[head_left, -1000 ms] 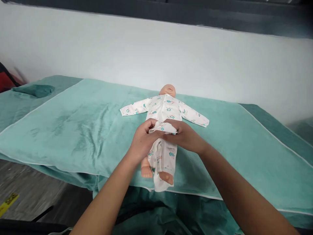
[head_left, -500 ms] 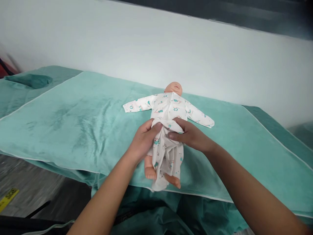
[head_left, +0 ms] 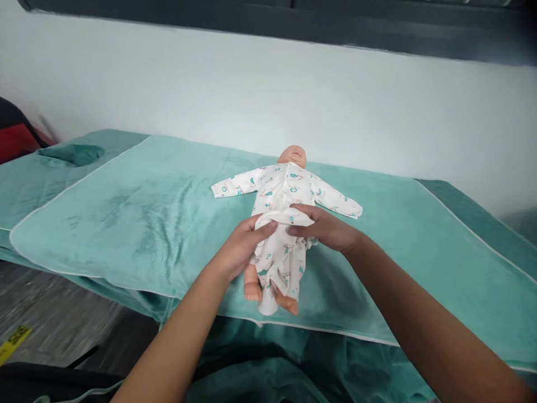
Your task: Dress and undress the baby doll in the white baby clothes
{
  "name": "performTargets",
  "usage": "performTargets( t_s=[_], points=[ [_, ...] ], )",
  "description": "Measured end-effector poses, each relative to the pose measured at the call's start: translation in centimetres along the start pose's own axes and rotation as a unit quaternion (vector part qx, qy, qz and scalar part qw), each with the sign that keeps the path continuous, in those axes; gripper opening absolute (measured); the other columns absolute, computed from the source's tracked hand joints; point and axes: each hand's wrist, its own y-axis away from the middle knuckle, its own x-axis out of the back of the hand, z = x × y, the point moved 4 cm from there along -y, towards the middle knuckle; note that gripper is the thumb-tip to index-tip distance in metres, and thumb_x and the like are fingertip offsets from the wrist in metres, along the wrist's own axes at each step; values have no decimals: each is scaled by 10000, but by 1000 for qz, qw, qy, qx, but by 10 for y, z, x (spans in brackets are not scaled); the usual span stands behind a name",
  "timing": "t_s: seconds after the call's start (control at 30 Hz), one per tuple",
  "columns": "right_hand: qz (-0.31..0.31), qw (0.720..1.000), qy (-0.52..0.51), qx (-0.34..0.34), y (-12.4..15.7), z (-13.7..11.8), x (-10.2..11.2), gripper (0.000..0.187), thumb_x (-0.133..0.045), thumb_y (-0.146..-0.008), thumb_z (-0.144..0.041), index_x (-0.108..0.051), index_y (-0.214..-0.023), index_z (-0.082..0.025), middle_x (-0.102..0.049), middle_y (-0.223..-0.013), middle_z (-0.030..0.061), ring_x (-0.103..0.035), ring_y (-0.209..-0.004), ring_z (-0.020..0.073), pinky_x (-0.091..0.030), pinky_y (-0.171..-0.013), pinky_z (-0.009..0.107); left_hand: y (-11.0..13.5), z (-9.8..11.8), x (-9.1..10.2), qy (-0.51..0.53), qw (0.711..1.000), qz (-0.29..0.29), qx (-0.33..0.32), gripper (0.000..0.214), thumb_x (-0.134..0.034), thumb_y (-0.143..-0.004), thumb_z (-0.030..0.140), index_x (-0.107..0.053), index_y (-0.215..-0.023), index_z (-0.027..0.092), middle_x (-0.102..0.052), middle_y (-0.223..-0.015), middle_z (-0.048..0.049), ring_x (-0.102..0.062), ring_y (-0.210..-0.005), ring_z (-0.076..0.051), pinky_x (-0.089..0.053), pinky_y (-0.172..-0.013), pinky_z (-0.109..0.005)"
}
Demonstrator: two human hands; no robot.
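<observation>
A baby doll (head_left: 293, 154) lies on its back on a teal towel (head_left: 126, 212), head toward the wall. It wears a white printed sleepsuit (head_left: 285, 187) with both sleeves spread out flat. My left hand (head_left: 239, 249) and my right hand (head_left: 325, 228) meet over the doll's waist, each closed on a bunched fold of the sleepsuit fabric. Below my hands the loose suit legs hang crumpled, and the doll's bare feet (head_left: 254, 291) stick out near the towel's front edge.
The towel covers a long padded table (head_left: 474, 218) against a white wall. A darker teal folded cloth (head_left: 71, 154) lies at the far left, with something red and black (head_left: 14, 137) behind it. More teal fabric hangs below the front edge; grey floor at lower left.
My hands have stayed at the doll's waist, gathering more of the suit's lower fabric upward. The suit legs look shorter and more crumpled, and both feet show more.
</observation>
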Motion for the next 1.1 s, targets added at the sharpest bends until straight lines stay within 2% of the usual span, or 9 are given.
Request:
performTargets(
  t_s=[0.1,0.2,0.37,0.47,0.6,0.7,0.9,1.0,1.1],
  points=[
    [-71,997,20,-9,0,-2,-12,441,-745,-821,-401,-668,-1215,-217,-724,-1081,45,-667,-995,227,-516,-862,350,-2,-10,0,61,995,70,-22,395,-782,-756,487,-700,-942,149,-703,-768,-38,-618,-684,-157,-490,-667,-258],
    [-149,982,115,-29,2,-5,-24,421,-752,-801,-443,-704,-1149,-211,-736,-1062,39,-670,-996,241,-513,-865,363,8,-12,-2,6,990,141,-18,427,-777,-739,536,-697,-874,139,-670,-701,-18,-563,-612,-137,-448,-587,-239],
    [-105,956,273,8,0,-11,-34,265,-698,-819,-437,-715,-957,-211,-736,-969,17,-660,-922,229,-479,-794,331,64,-15,-24,-72,956,284,-19,430,-742,-762,554,-740,-930,158,-735,-828,-47,-656,-777,-212,-510,-701,-289],
    [-103,915,389,30,0,-9,-42,199,-715,-780,-395,-671,-782,-201,-693,-816,6,-620,-805,205,-419,-699,299,100,-36,-46,25,934,357,6,523,-771,-742,527,-736,-1123,171,-758,-929,-83,-697,-906,-270,-544,-800,-347],
    [-120,864,486,58,1,-5,-55,195,-697,-784,-405,-652,-743,-219,-657,-738,-9,-568,-722,174,-335,-637,283,128,-65,-62,141,891,431,31,581,-801,-725,471,-718,-1201,148,-761,-919,-125,-718,-861,-282,-567,-790,-381],
    [-132,854,500,55,2,-3,-62,213,-655,-823,-430,-654,-756,-228,-677,-768,-8,-578,-726,166,-324,-628,278,138,-75,-55,136,876,462,11,543,-804,-716,469,-729,-1160,164,-760,-930,-100,-707,-840,-254,-560,-763,-346],
    [-104,847,517,64,5,2,-70,141,-562,-889,-293,-691,-848,-255,-733,-899,-6,-636,-852,180,-339,-673,281,153,-84,-25,-43,868,494,-7,450,-744,-762,531,-735,-1037,175,-738,-942,-54,-660,-905,-241,-513,-775,-304],
    [-100,829,545,75,7,5,-74,149,-565,-906,-326,-694,-879,-256,-744,-942,0,-643,-911,195,-336,-680,289,153,-94,-15,-32,859,511,-19,431,-718,-786,498,-714,-1077,179,-733,-1031,-67,-653,-957,-246,-513,-810,-315],
    [-107,810,572,74,6,7,-77,235,-559,-924,-434,-692,-872,-247,-746,-938,15,-648,-926,209,-334,-667,292,147,-100,-8,-19,859,511,-34,414,-711,-784,490,-713,-1051,173,-728,-988,-65,-648,-904,-228,-516,-778,-307]
  ],
)
